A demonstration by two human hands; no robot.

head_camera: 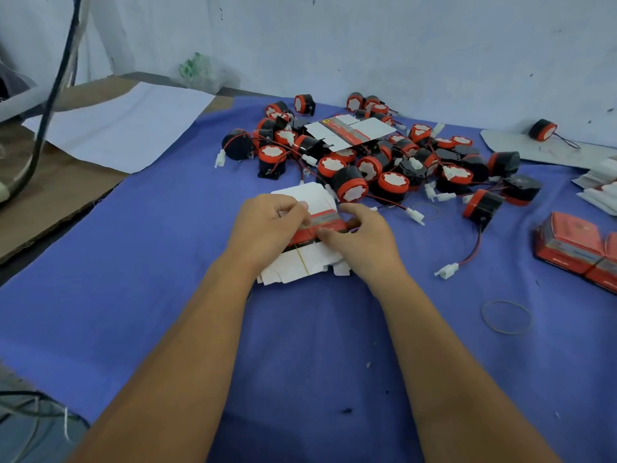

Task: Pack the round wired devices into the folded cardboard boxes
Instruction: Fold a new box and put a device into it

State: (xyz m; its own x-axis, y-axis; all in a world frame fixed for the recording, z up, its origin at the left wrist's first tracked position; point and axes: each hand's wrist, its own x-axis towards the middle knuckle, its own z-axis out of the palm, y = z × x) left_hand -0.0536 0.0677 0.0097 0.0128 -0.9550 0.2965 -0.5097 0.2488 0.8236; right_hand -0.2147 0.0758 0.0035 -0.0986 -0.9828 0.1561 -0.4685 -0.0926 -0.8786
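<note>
Gripping a stack of flat box blanks (300,248) bound by a rubber band, a person is working at a counter (167,262) draped in blue cloth. The left hand (267,225) is curling its fingers over the stack's left side, thumb and forefinger pinching near the top edge, while the right hand (360,238) is pinching the red printed strip from the right, so both hands are clamped on the same bundle. Just behind it, a heap of round wired devices (377,162), black with red faces and white plugs on red-and-black leads, is lying across the far middle of the cloth, with another unfolded blank (350,132) resting on top of the heap. One lone device (542,129) is sitting apart near the wall at far right. Finished red boxes (574,248) are standing at the right edge, and a loose rubber band (506,316) is lying on the cloth nearby.
</note>
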